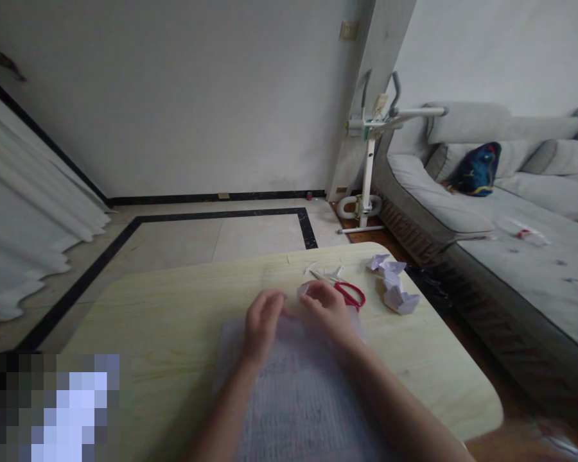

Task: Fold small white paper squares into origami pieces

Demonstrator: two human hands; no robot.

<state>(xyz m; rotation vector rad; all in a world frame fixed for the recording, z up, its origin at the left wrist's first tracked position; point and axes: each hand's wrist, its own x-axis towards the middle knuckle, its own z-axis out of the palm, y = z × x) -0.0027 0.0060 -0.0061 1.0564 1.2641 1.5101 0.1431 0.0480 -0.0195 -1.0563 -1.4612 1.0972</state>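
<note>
Over the table, my right hand (326, 311) is closed in a pinch on a small piece of white paper (302, 290), whose edge shows at the fingertips. My left hand (264, 319) is just to its left, with its fingers curled together. What those fingers hold, if anything, is blurred. Below both hands lies a sheet with printed or written lines (289, 398), partly covered by my forearms. Scissors with red handles (350, 295) lie right behind my right hand, and their blades point away to the left.
White paper scraps (336, 273) lie around the scissor blades. Folded pale paper pieces (394, 282) sit near the right edge of the wooden table (164, 321). Beyond are a grey sofa (520, 256), white exercise equipment (367, 173) and a white curtain (19, 218).
</note>
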